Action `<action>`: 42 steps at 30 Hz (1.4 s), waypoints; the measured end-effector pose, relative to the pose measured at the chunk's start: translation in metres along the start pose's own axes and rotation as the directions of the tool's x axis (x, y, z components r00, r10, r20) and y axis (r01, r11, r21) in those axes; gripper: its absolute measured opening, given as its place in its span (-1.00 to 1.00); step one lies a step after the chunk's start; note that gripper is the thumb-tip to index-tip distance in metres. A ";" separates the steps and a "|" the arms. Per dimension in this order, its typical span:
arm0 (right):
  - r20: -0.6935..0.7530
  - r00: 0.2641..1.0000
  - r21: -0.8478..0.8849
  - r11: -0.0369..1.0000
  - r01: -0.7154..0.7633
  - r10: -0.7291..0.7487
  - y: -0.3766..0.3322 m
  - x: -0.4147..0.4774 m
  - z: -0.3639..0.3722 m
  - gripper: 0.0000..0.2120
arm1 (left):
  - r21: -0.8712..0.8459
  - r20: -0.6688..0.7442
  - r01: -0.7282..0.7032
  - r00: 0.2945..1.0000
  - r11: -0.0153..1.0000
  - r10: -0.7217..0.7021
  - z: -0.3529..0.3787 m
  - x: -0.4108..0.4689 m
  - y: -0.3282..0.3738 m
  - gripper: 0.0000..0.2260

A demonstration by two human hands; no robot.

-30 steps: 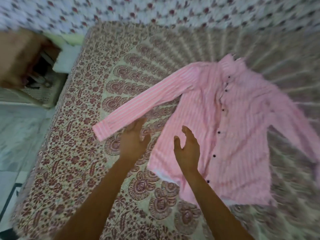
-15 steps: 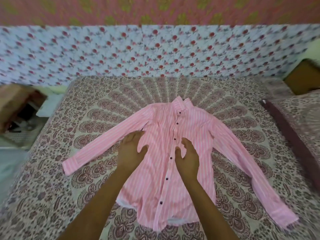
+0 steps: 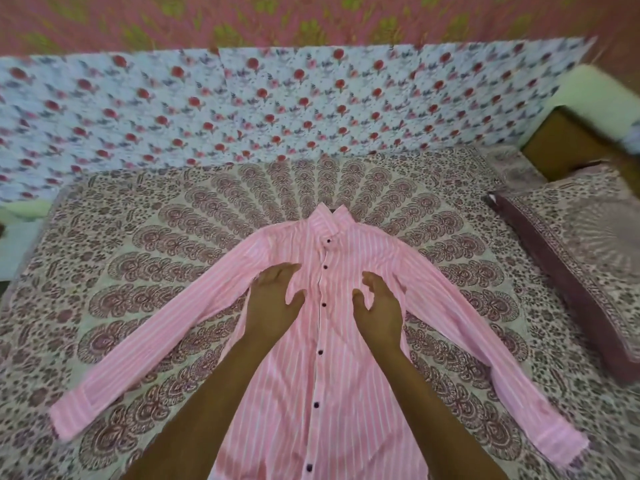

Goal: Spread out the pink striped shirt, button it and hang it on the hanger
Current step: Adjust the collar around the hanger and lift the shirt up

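The shirt [image 3: 346, 393] is lying flat on the bed [image 3: 138, 271], front side up. Its collar [image 3: 329, 221] is pointing to the far side, toward the flowered cloth [image 3: 242, 109] that is covering the wall. Both sleeves are lying spread out and slanting down toward the near corners, one to the left [image 3: 156, 341] and one to the right [image 3: 485, 341]. The front is lying closed, and the dark buttons [image 3: 324, 267] are running in one line down the middle.

Both hands are lying on the chest of the shirt, one on each side of the button line. The left hand [image 3: 273, 299] is resting flat, palm down; its fingers [image 3: 277, 271] are lying straight and close together, and the thumb is standing apart toward the buttons. The right hand [image 3: 379, 308] is also resting palm down, but its fingers [image 3: 372, 277] are bending a little and standing slightly apart, with the thumb spread toward the buttons. Neither hand is pinching the fabric.

A pillow [image 3: 588, 254] is lying at the right edge of the bed, apart from the right sleeve.
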State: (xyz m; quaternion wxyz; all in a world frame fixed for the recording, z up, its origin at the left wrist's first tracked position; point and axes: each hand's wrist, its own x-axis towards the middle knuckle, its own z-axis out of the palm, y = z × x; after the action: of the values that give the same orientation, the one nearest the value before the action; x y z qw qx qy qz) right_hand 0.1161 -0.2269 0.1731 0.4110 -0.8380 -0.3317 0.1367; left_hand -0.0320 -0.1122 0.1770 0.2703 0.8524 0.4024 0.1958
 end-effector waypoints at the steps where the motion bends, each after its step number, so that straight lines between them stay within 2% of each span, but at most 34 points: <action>1: -0.001 1.000 -0.005 1.000 -0.004 0.004 0.002 0.007 0.003 -0.65 | -0.003 0.006 -0.002 1.000 1.000 0.002 0.004 0.007 -0.002 -0.50; 4: 0.007 1.000 -0.019 0.999 -0.026 0.026 0.019 0.034 0.019 -0.65 | 0.003 0.039 0.004 0.999 1.000 -0.004 0.026 0.034 -0.010 -0.57; 10: 0.049 0.996 -0.045 0.997 -0.067 0.069 0.058 0.095 0.057 -0.66 | 0.079 0.108 0.030 0.993 0.996 -0.038 0.076 0.095 -0.038 -0.56; 15: 0.072 0.997 -0.105 0.994 -0.034 0.041 0.091 0.157 0.083 -0.66 | 0.126 0.136 0.048 0.989 0.991 -0.065 0.127 0.156 -0.070 -0.60; 19: 0.134 0.991 -0.211 0.977 0.002 0.027 0.121 0.213 0.113 -0.60 | 0.283 0.127 0.071 0.986 0.956 -0.110 0.162 0.210 -0.100 -0.59; 23: 0.202 0.979 -0.347 0.936 0.058 0.014 0.144 0.259 0.143 -0.54 | 0.350 0.168 0.114 0.969 0.930 -0.181 0.186 0.254 -0.121 -0.49; 26: 0.230 0.971 -0.453 0.890 0.048 0.065 0.160 0.287 0.164 -0.48 | 0.421 0.169 0.146 0.957 0.895 -0.236 0.203 0.279 -0.138 -0.41; 29: 0.219 0.970 -0.512 0.859 0.023 0.105 0.171 0.307 0.181 -0.46 | 0.441 0.189 0.187 0.937 0.878 -0.294 0.215 0.297 -0.153 -0.45; 31: 0.214 0.970 -0.547 0.837 0.022 0.115 0.176 0.313 0.186 -0.51 | 0.420 0.180 0.197 0.939 0.886 -0.294 0.218 0.306 -0.161 -0.52; 34: 0.193 0.975 -0.543 0.840 0.013 0.110 0.177 0.311 0.187 -0.56 | 0.273 0.130 0.283 0.936 0.920 -0.326 0.214 0.311 -0.165 -0.64; 37: 0.174 0.980 -0.495 0.869 0.001 0.098 0.176 0.301 0.183 -0.58 | 0.136 0.087 0.308 0.943 0.941 -0.321 0.206 0.301 -0.158 -0.65; 39: 0.155 0.984 -0.421 0.907 -0.020 0.093 0.171 0.292 0.175 -0.57 | 0.057 0.048 0.309 0.949 0.949 -0.311 0.198 0.287 -0.149 -0.65; 42: 0.081 0.995 -0.181 0.983 -0.036 0.051 0.156 0.273 0.157 -0.37 | 0.019 -0.015 0.289 0.957 0.957 -0.289 0.184 0.261 -0.132 -0.64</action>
State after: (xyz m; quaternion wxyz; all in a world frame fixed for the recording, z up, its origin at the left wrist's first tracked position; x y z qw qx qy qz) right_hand 0.3090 -0.0192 -0.0344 0.3164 -0.8721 -0.3415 0.1509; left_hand 0.1490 0.1086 -0.0170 0.2846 0.7861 0.5262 0.1552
